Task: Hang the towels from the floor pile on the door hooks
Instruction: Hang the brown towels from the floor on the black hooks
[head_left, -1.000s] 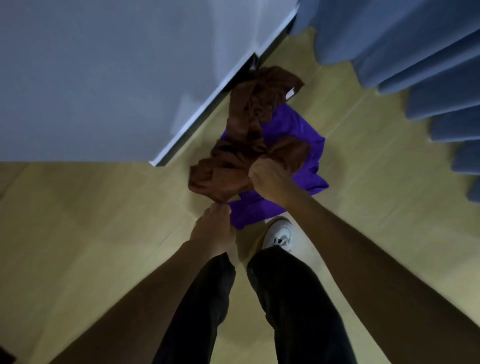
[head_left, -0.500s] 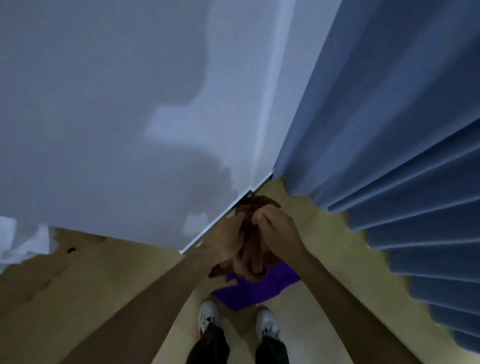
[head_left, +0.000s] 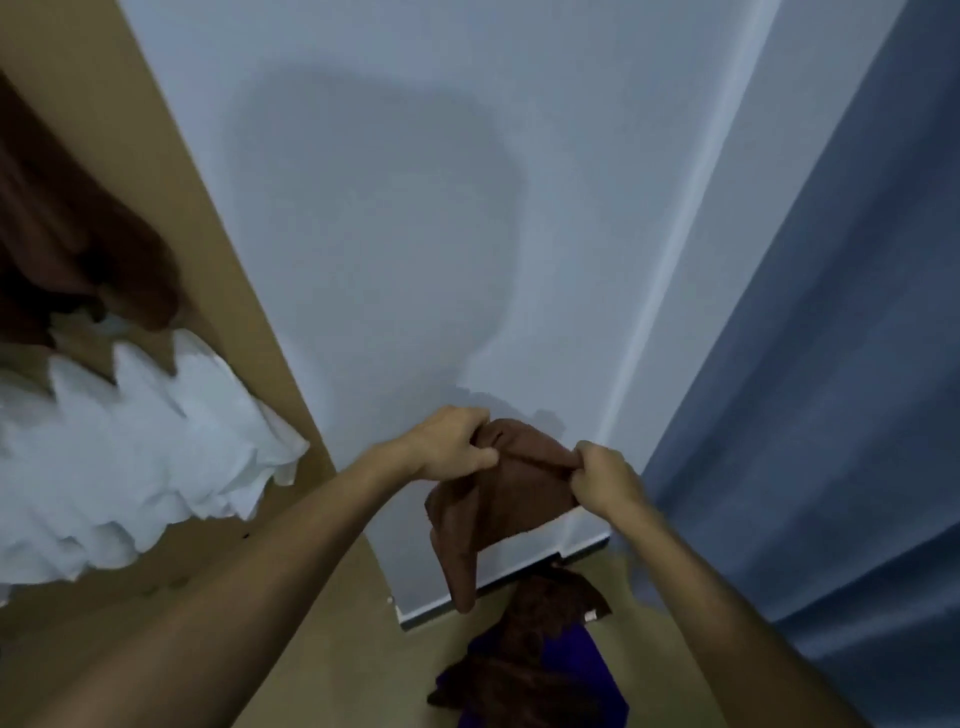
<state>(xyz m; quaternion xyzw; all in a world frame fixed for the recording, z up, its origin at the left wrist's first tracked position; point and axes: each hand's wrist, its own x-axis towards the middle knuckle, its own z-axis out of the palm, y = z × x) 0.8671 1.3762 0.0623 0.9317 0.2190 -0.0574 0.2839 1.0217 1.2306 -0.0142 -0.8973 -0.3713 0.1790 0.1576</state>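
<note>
Brown towel (head_left: 511, 493) between both hands (head_left: 524, 460)

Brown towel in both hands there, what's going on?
A person holds a brown towel up in front of a white wall, the left hand and the right hand each gripping its top edge. Below on the floor lie another brown towel and a purple towel. A white towel already hangs at left. No hook is visible.
</note>
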